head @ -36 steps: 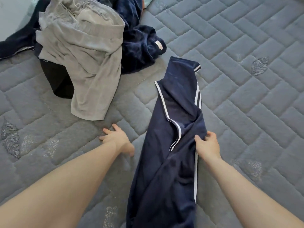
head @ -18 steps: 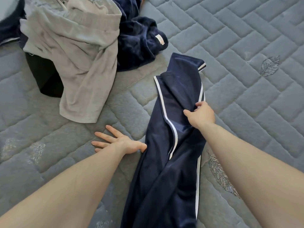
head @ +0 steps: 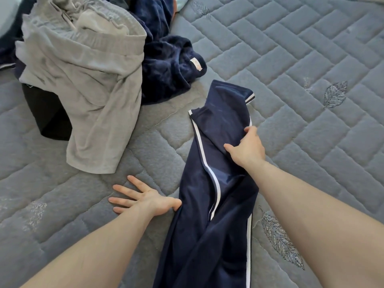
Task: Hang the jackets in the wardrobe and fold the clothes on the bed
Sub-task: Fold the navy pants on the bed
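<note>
A navy garment with white side stripes lies lengthwise on the bed, running from the middle down to the bottom edge of the view. My right hand holds its upper right part, fingers over the edge of the fabric and thumb on top. My left hand lies flat on the quilt just left of the garment, fingers spread, thumb touching the navy cloth's left edge.
A heap of clothes sits at the upper left: grey pants on top, a dark blue fleece piece behind them, a black item beneath. The grey-blue quilted bed cover stretches to the right.
My right hand slid up the navy garment from its middle to its upper part. My left hand spread flat and shifted right until the thumb met the cloth.
</note>
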Demonstrator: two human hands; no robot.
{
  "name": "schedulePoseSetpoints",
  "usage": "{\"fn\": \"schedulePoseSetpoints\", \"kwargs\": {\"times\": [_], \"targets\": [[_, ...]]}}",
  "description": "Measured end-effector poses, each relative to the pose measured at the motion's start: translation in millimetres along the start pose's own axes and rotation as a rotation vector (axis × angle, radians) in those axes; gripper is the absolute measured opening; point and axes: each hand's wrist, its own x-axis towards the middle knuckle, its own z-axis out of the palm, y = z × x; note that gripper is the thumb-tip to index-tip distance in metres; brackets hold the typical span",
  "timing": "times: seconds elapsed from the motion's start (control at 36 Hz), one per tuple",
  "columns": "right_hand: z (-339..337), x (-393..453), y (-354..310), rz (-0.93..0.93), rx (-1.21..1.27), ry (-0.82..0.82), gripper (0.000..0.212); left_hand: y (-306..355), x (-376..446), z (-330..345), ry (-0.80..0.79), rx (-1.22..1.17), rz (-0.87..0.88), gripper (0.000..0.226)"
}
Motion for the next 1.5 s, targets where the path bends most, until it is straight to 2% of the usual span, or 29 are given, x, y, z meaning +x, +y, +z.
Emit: {"fn": "schedulePoseSetpoints", "kwargs": {"times": [0.06,0.08,0.17,0.28,0.36,0.44,0.47,0.58,0.64,0.72,0.78,0.86,0.92,1.0,1.08,1.14,1.17,1.25,1.31,1.36,1.42,1.5], "targets": [[2,1,0,-0.063,-0.052,-0.007,0.072,0,-1,0,-0.004,0.0,0.0,0.171],[3,3,-1,-0.074,-0.07,-0.04,0.06,0,-1,0,-0.007,0.001,0.001,0.17],[3,9,-10,-0.187,0.035,-0.092,0.008,1,-2,-1,-0.014,-0.003,0.004,0.169],[-11,21,-41,-0.323,0.453,0.009,0.018,1,-1,-1,-0.015,-0.005,-0.004,0.169],[-30,34,-54,-0.319,0.574,0.093,0.02,2,0,0,-0.015,-0.004,-0.012,0.171],[-39,49,-45,-0.18,0.521,0.196,0.007,2,1,0,-0.019,-0.008,-0.018,0.172],[-40,52,-39,-0.102,0.467,0.205,0.009,2,1,0,-0.022,-0.008,-0.02,0.172],[-33,41,-13,0.155,0.343,0.098,0.028,3,1,0,-0.031,-0.013,-0.023,0.17],[-26,24,-2,0.2,0.301,0.05,0.052,3,1,-1,-0.029,-0.014,-0.024,0.169],[-11,-12,21,0.164,0.264,0.006,0.062,3,2,0,-0.025,-0.009,-0.025,0.17],[0,-37,38,0.124,0.248,-0.022,0.049,3,3,1,-0.024,-0.008,-0.026,0.172],[7,-59,63,0.114,0.323,-0.05,0.019,3,4,1,-0.017,-0.014,-0.025,0.174],[6,-64,77,0.162,0.384,0.008,0.013,3,5,2,-0.013,-0.021,-0.025,0.173],[2,-72,86,0.17,0.393,0.199,0.026,2,4,2,-0.01,-0.029,-0.019,0.171],[0,-84,74,-0.067,0.339,0.308,0.032,2,2,1,-0.005,-0.017,-0.013,0.173],[4,-94,59,-0.2,0.279,0.23,0.025,2,0,0,0.0,-0.005,-0.01,0.172],[8,-99,52,-0.21,0.215,0.152,0.024,2,-2,0,0.001,0.003,-0.007,0.172],[24,-110,34,-0.196,-0.159,-0.138,0.044,2,-5,0,0.012,0.02,0.002,0.171],[36,-114,26,-0.241,-0.362,-0.243,0.042,1,-6,-1,0.015,0.023,0.0,0.172],[43,-113,19,-0.277,-0.402,-0.255,0.03,2,-6,-1,0.019,0.024,0.002,0.172],[45,-112,12,-0.281,-0.34,-0.246,0.022,2,-7,-1,0.03,0.024,0.006,0.172],[43,-113,-1,-0.3,-0.144,-0.129,0.033,1,-8,0,0.04,0.027,0.01,0.173]]}}
